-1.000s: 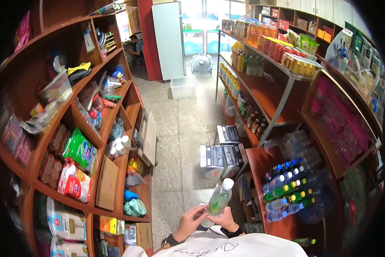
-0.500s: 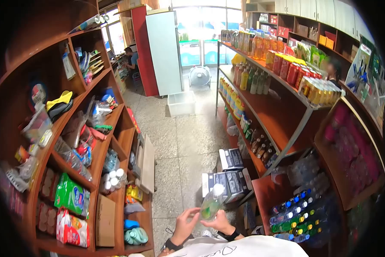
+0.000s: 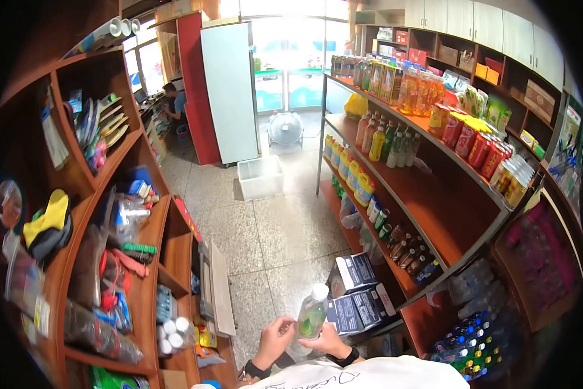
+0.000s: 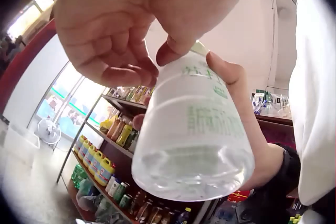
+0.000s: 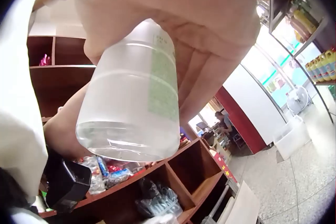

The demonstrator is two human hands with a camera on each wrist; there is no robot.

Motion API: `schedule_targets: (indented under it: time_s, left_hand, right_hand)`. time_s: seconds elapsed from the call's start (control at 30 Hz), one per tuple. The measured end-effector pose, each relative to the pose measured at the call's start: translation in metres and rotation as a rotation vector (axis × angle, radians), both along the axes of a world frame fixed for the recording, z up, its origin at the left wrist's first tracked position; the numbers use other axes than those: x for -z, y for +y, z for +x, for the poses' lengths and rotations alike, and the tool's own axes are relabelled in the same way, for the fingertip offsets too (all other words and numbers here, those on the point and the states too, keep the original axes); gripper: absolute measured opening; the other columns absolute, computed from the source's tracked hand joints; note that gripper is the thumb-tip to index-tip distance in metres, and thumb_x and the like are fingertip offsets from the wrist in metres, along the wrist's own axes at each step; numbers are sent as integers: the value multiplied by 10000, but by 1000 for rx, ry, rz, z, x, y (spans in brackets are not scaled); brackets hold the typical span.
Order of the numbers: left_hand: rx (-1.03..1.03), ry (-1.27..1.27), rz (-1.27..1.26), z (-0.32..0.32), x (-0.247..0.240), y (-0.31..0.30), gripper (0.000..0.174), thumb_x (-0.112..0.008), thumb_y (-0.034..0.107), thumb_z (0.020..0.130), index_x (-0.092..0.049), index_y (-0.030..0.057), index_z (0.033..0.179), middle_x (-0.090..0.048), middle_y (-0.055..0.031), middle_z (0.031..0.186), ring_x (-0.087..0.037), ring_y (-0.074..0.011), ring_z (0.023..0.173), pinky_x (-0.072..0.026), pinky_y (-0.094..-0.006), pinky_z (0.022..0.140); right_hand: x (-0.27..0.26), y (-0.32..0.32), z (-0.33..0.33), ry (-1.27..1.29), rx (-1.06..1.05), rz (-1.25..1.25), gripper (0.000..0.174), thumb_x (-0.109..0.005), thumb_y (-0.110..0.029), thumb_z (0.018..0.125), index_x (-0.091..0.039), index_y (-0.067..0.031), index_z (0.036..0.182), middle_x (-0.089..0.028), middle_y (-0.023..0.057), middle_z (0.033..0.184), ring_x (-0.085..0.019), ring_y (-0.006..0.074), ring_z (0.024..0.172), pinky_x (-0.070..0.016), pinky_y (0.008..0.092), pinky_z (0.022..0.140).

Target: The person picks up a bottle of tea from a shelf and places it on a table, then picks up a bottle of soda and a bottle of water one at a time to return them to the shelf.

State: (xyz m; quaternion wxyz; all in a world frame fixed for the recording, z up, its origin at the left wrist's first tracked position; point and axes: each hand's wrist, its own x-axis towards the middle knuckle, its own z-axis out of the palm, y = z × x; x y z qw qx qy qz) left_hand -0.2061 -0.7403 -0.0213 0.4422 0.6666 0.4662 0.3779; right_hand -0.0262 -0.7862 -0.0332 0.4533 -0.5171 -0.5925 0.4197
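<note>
A clear bottle with a white cap and green leaf label (image 3: 312, 316) stands slightly tilted before the white shirt. My right hand (image 3: 327, 342) grips its lower part; in the right wrist view that hand (image 5: 194, 29) wraps round the bottle (image 5: 131, 98). At the bottle's left side is my left hand (image 3: 276, 341), its fingers loosely bent. In the left wrist view the left hand (image 4: 136, 24) has its thumb tip at the bottle's (image 4: 194, 124) edge; whether it touches is unclear. The right hand's fingers partly hide behind the bottle there.
Shelves of assorted goods (image 3: 126, 259) line the left. On the right, a metal-framed rack (image 3: 427, 194) holds drinks, with dark boxes (image 3: 356, 311) by its foot. A translucent bin (image 3: 260, 178) and a fan (image 3: 285, 129) stand ahead on the floor; a seated person (image 3: 174, 104) is far left.
The head view has swung to the right and upward. My left hand has come away from its hold on the bottle and drawn its fingers in; the right hand still grips it.
</note>
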Motion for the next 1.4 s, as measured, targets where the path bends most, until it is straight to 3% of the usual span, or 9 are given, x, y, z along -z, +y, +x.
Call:
schedule_targets:
  time_s: [0.2, 0.53, 0.87, 0.97, 1.03, 1.1, 1.23, 1.3, 1.4]
  left_hand:
    - [60, 21, -7, -49, -3, 109, 191, -677, 169, 882, -687, 31, 1014, -700, -110, 847, -663, -178, 704, -517, -307, 647]
    - [205, 5, -220, -33, 37, 206, 239, -664, 221, 914, -678, 24, 1049, -710, -119, 850, -675, -178, 733, -528, -296, 679]
    - [493, 176, -180, 65, 52, 375, 270, -661, 234, 921, -641, 22, 1087, -699, -106, 871, -676, -163, 759, -530, -301, 703]
    - [551, 130, -93, 115, 42, 434, 371, -637, 157, 905, -544, 26, 1239, -670, -105, 1027, -670, -194, 832, -527, -311, 732]
    - [616, 99, -16, 151, 11, 469, 380, -628, 130, 884, -541, 4, 1232, -663, -142, 1052, -670, -235, 870, -529, -328, 742]
    - [673, 158, -2, 180, 17, 506, 371, -620, 122, 882, -546, -1, 1224, -657, -163, 1058, -668, -260, 886, -529, -341, 746]
    - [777, 252, 149, 236, 13, 567, 328, -594, 105, 882, -570, -16, 1186, -633, -214, 1077, -660, -332, 901, -527, -376, 743]
    - [791, 185, 110, 258, 23, 577, 320, -596, 106, 881, -578, -17, 1175, -631, -216, 1070, -660, -331, 901, -524, -380, 737]
    - [828, 127, 51, 296, 42, 596, 326, -604, 114, 882, -579, -20, 1178, -629, -216, 1062, -660, -330, 900, -521, -380, 732]
  right_hand:
    - [4, 108, -42, 24, 35, -29, 503, -834, -277, 734, -670, -38, 1144, -723, 105, 1005, -688, 177, 908, -525, 314, 832]
    - [29, 185, -33, 80, 257, -72, 445, -843, -240, 715, -688, -14, 1065, -732, 93, 949, -683, 148, 851, -533, 307, 791]
    - [40, 326, 65, 22, 408, -176, 540, -845, -335, 722, -667, -5, 1111, -727, 144, 959, -701, 182, 870, -537, 317, 793]
    - [17, 378, 106, -58, 445, -81, 543, -855, -367, 680, -694, -33, 1075, -730, 147, 944, -720, 222, 860, -540, 339, 794]
    - [16, 406, 136, -119, 458, -114, 507, -858, -329, 674, -687, -51, 1063, -729, 140, 949, -716, 203, 847, -536, 333, 781]
    - [22, 432, 161, -43, 472, -52, 491, -860, -293, 666, -682, -52, 1055, -726, 125, 918, -703, 190, 833, -532, 316, 773]
    - [25, 468, 201, -155, 555, 0, 568, -865, -303, 650, -630, -53, 1102, -688, 139, 973, -684, 268, 874, -528, 352, 790]
    - [32, 475, 216, -209, 647, -23, 686, -868, -308, 597, -600, -52, 1175, -645, 164, 1082, -627, 342, 1004, -497, 410, 853]
    - [43, 488, 241, -385, 745, 102, 596, -875, -306, 617, -603, -19, 1063, -566, 141, 990, -587, 328, 934, -480, 384, 798]
